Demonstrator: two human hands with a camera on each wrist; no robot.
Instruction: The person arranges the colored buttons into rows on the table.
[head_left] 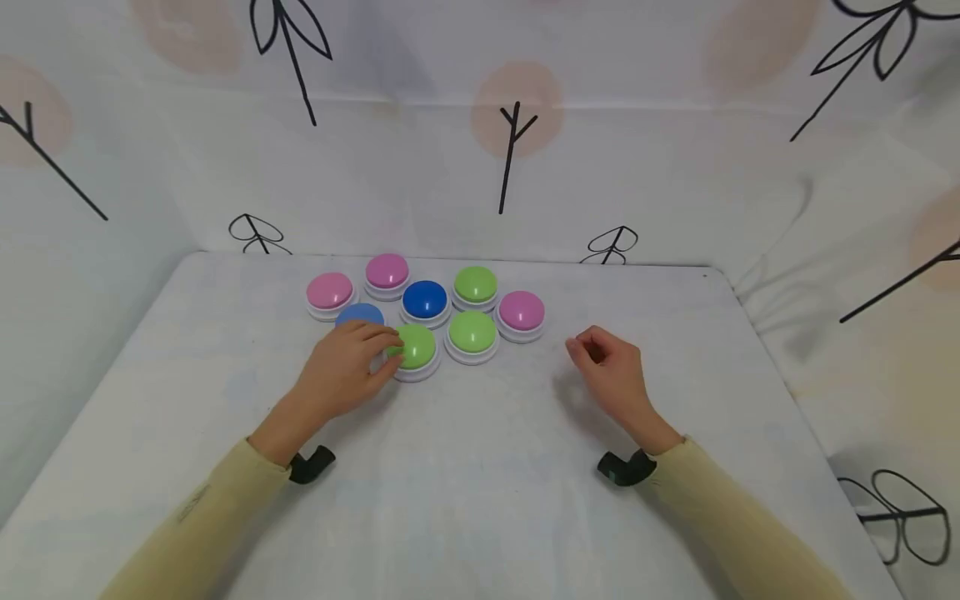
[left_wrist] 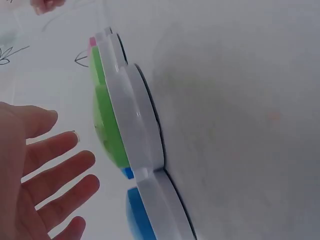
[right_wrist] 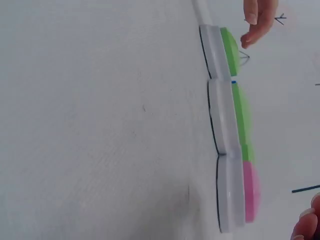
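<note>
Several round push buttons with coloured domes on white bases stand in a cluster on the white table. My left hand (head_left: 347, 367) is over the cluster's near left side, its relaxed fingers overlapping the front green button (head_left: 416, 347) and a light blue button (head_left: 361, 314). In the left wrist view, the fingers (left_wrist: 62, 170) are spread beside the domes with a gap, holding nothing. To the right of the cluster, my right hand (head_left: 613, 375) hovers with fingers loosely curled and nothing in them. It is nearest to the right pink button (head_left: 522, 312).
Further buttons in the group are a dark blue one (head_left: 425, 300), two green ones (head_left: 476, 285) and two pink ones (head_left: 330, 292) at the back left. A white cloth wall (head_left: 420, 183) with plant drawings rises behind the table (head_left: 465, 483).
</note>
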